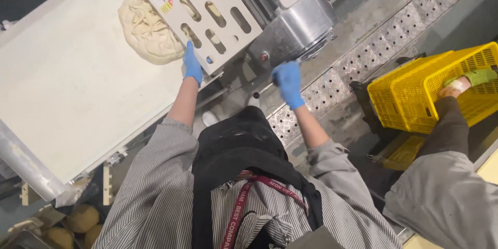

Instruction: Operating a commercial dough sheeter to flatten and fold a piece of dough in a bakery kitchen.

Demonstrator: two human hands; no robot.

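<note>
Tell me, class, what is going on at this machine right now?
A person in a striped jacket and black apron stands at a dough machine. Their left hand, in a blue glove, rests at the edge of the slotted guard panel, close to a lump of dough lying on the white belt. Their right hand, also gloved, reaches toward the metal housing. At the right, another person's hand grips a yellow crate.

grey floor (363, 15); perforated metal drain grating (384, 46); yellow crate (430, 88) beside it
</note>
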